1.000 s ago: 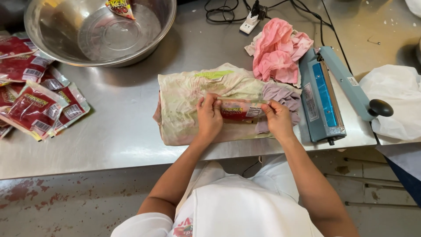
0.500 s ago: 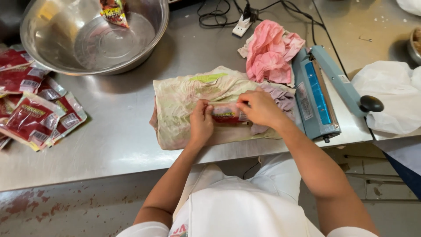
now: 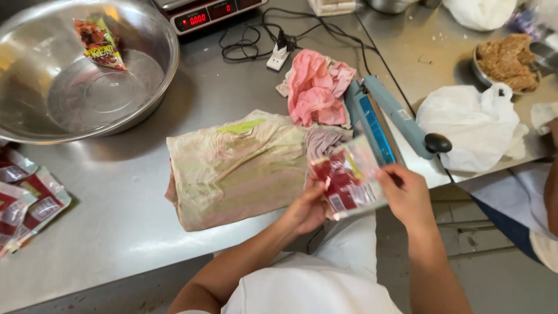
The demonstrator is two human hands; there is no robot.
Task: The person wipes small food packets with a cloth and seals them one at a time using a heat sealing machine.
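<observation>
Two-handed grip on red pouch (image 3: 347, 184)

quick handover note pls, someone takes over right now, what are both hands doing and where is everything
Left hand: grips the left edge of the red sachet. Right hand: grips its right edge. The sachet is held in the air above the table edge, just in front of the blue heat sealer, whose arm is raised.
The stained cloth lies flat on the steel table, the pink rag behind it.
Done: one sachet lies in the steel bowl.
Left: more red sachets wait at the table's left edge. Whether the held one is sealed cannot be told.
</observation>
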